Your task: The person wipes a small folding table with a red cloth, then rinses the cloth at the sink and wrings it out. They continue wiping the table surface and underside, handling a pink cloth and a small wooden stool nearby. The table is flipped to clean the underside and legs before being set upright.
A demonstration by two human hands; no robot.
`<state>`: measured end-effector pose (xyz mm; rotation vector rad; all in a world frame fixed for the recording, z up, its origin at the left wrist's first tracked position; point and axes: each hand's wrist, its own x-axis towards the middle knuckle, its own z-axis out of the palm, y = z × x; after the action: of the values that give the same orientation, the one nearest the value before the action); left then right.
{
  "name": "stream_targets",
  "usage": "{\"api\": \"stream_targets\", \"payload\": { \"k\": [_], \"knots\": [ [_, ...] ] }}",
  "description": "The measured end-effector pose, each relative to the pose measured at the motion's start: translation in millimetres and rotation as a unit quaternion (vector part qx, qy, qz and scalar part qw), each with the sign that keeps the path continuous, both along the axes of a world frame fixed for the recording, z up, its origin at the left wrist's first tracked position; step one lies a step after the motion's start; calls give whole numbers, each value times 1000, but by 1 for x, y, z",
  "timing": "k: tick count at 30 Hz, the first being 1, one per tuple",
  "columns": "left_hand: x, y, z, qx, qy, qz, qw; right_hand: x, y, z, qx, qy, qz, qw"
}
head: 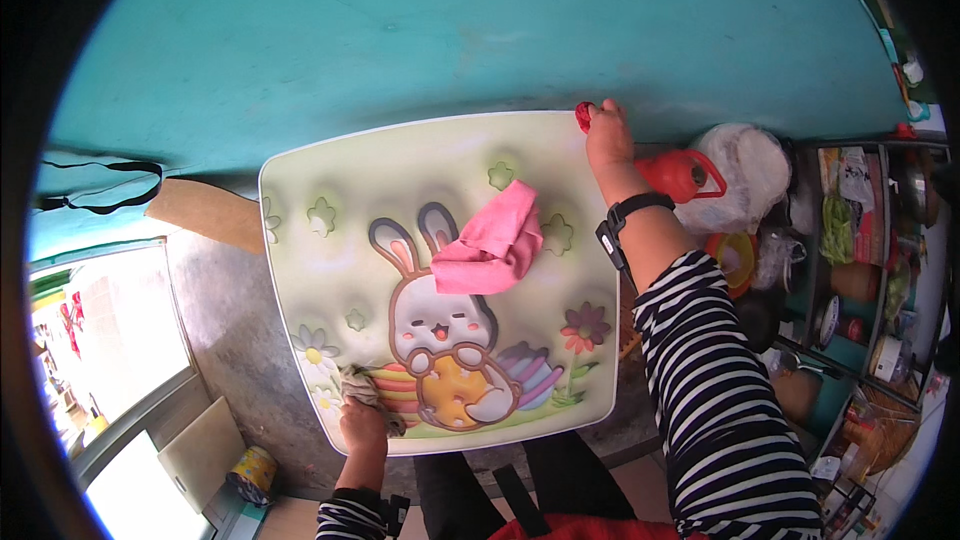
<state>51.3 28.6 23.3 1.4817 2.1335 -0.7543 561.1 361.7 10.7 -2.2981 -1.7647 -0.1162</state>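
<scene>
Before me stands a table with a rabbit-print cover (442, 172). My left hand (365, 427) grips a crumpled beige-grey cloth (360, 386) against the cover near its front left corner. My right hand (609, 139) reaches to the back right corner, close to the wall. Its fingers hold a small red object (583, 117), too small to identify. A folded pink cloth (491, 244) lies on the cover over the rabbit's forehead and one ear, with neither hand on it. Just right of my right wrist is a red handled jug (671, 174).
A turquoise wall (450, 22) runs along the table's back edge. At right are a plastic-wrapped white bundle (742, 172), an orange-yellow bowl (731, 262) and a crowded shelf rack (877, 255). Brown cardboard (206, 211) leans at left; a patterned bin (255, 474) stands below.
</scene>
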Motion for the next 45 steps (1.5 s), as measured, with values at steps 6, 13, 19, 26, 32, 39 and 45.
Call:
{"api": "stream_targets", "payload": {
  "k": [6,13,19,26,32,39,45],
  "knots": [
    [-7,-5,-8,7,1,-50,999,17,-50,-1,-53,9,-42,998],
    [-18,-11,-16,0,4,-169,986,2,-163,16,-152,68,-48,985],
    [-21,-8,-13,32,-27,-153,987,-30,-289,19,-141,114,-124,976],
    [-35,-9,-24,13,-57,-167,984,-69,-448,17,-172,330,-275,886],
    [-34,-3,-13,13,-103,-154,983,-94,-539,0,-206,186,-293,915],
    [-21,-1,24,-9,-91,-231,969,-149,-550,-25,-85,330,-488,803],
    [-20,5,34,-15,-122,-223,967,-250,-523,-20,-91,477,-545,683]
  ]
}}
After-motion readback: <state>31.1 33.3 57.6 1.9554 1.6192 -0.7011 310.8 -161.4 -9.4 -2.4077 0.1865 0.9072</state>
